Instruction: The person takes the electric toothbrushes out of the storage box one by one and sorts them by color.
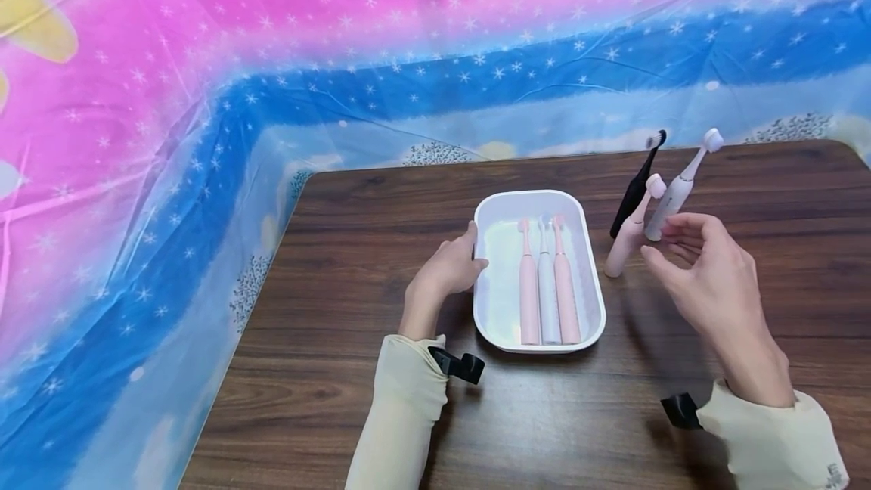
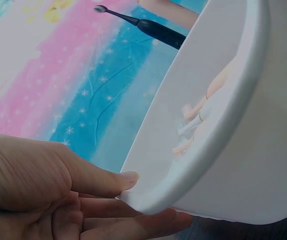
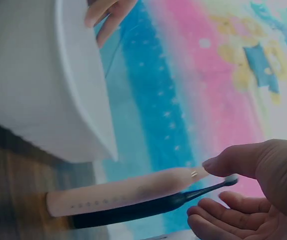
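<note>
My left hand (image 1: pixel 445 269) grips the left side of a white plastic tray (image 1: pixel 500 286), thumb over the rim and fingers against the outside. Inside the tray lie two pink electric toothbrushes (image 1: pixel 529 297) and a white one (image 1: pixel 548 297), side by side with heads away from me. Right of the tray a pink electric toothbrush (image 1: pixel 624 246), a black one (image 1: pixel 631 199) and a white one (image 1: pixel 674 203) stand upright. My right hand (image 1: pixel 721 286) is beside them, thumb and fingers spread apart; in the right wrist view the thumb tip overlaps the neck of the standing pink toothbrush (image 3: pixel 123 191).
Everything stands on a dark wood-grain table (image 1: pixel 313 308). Behind it and along its left side hangs a pink and blue patterned cloth (image 1: pixel 408 36). Black straps with camera mounts (image 1: pixel 457 365) sit at both wrists.
</note>
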The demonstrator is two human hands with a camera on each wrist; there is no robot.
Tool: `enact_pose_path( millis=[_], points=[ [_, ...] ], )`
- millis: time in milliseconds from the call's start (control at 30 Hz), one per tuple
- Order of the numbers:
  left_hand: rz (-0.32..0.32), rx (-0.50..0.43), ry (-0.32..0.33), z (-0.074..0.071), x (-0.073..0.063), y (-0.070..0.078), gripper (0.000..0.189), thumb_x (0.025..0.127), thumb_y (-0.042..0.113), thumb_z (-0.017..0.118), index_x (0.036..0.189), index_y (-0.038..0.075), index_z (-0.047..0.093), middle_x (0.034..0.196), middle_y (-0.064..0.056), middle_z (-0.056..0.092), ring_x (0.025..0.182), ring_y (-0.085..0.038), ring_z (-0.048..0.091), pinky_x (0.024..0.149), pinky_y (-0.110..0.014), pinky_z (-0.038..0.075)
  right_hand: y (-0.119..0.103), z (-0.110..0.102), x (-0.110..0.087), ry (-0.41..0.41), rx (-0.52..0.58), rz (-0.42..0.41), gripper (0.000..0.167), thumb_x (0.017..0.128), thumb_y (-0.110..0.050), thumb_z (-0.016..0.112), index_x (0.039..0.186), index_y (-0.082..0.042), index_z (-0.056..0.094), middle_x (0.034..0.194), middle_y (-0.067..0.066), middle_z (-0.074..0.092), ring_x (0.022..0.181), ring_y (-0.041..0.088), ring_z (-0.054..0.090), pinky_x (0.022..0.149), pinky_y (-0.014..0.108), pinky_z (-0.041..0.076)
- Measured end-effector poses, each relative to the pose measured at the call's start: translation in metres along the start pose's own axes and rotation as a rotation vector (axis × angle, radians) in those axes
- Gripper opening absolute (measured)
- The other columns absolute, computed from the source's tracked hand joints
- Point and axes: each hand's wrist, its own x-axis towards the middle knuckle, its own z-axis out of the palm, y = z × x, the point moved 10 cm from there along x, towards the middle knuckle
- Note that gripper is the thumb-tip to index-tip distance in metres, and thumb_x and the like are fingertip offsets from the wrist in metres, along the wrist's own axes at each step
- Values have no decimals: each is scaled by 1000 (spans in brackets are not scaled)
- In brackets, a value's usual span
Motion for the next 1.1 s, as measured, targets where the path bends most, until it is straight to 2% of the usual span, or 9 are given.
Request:
enact_pose_path(
  millis=[167, 367, 467, 567, 633, 733, 800, 867, 1100],
  points=[
    [-1, 8, 3, -1, 0, 0, 69, 102, 24, 46, 155, 12, 4, 153, -7, 37, 125, -21, 47, 97, -37, 40, -17, -7, -10, -16, -16, -32, 44, 84, -22, 72, 120, -3, 55, 111, 14, 66, 88, -29, 37, 78, -3, 33],
    [2, 8, 2, -2, 1, 0, 69, 102, 24, 46, 155, 12, 4, 152, -7, 37, 123, -21, 48, 96, -37, 40, -49, -8, -19, 13, 14, -140, 44, 80, -14, 76, 118, -3, 57, 107, 13, 67, 94, -28, 40, 82, -3, 30],
    [2, 9, 4, -2, 2, -1, 69, 102, 24, 46, 155, 11, 4, 153, -7, 37, 128, -21, 45, 98, -38, 40, -59, 0, -21, -9, 32, -160, 43, 80, -11, 75, 118, -2, 57, 107, 13, 68, 101, -8, 56, 83, -3, 32],
    [-4, 6, 2, -1, 2, -1, 69, 102, 25, 45, 155, 12, 4, 153, -7, 36, 128, -21, 46, 99, -38, 40, -65, 13, -21, -54, 37, -170, 41, 81, -9, 75, 116, -1, 56, 106, 13, 67, 101, 18, 62, 82, -1, 34],
    [-5, 4, 1, 0, 2, -2, 68, 102, 25, 45, 155, 12, 4, 153, -7, 36, 125, -21, 48, 98, -37, 40, -67, 23, -21, -90, 61, -172, 40, 81, -8, 74, 116, 0, 56, 105, 14, 67, 101, 27, 62, 83, 2, 39],
    [-3, 2, -1, 2, 2, -2, 69, 102, 24, 46, 155, 12, 5, 152, -8, 38, 119, -21, 51, 95, -37, 41, -67, 38, -19, -139, 75, -168, 40, 82, -7, 73, 116, 0, 55, 105, 17, 66, 101, 29, 63, 84, 19, 50],
    [2, 3, 2, 1, 2, -1, 69, 102, 24, 46, 155, 12, 5, 152, -8, 38, 119, -21, 51, 95, -37, 41, -66, 47, -18, -169, 76, -158, 41, 82, -7, 72, 117, 1, 54, 106, 19, 65, 102, 31, 62, 86, 34, 51],
    [6, 9, 6, 1, 2, -1, 69, 102, 24, 46, 155, 11, 5, 152, -7, 37, 125, -22, 48, 97, -38, 41, -63, 57, -15, -198, 65, -143, 42, 83, -8, 72, 119, 2, 53, 108, 20, 64, 104, 32, 62, 88, 44, 49],
    [5, 10, 13, -1, 2, -1, 69, 102, 24, 46, 155, 11, 5, 154, -7, 35, 132, -22, 41, 101, -39, 39, -55, 88, -10, -316, 74, -78, 48, 85, -11, 69, 124, 6, 49, 114, 23, 60, 107, 36, 60, 96, 47, 46]
  ],
)
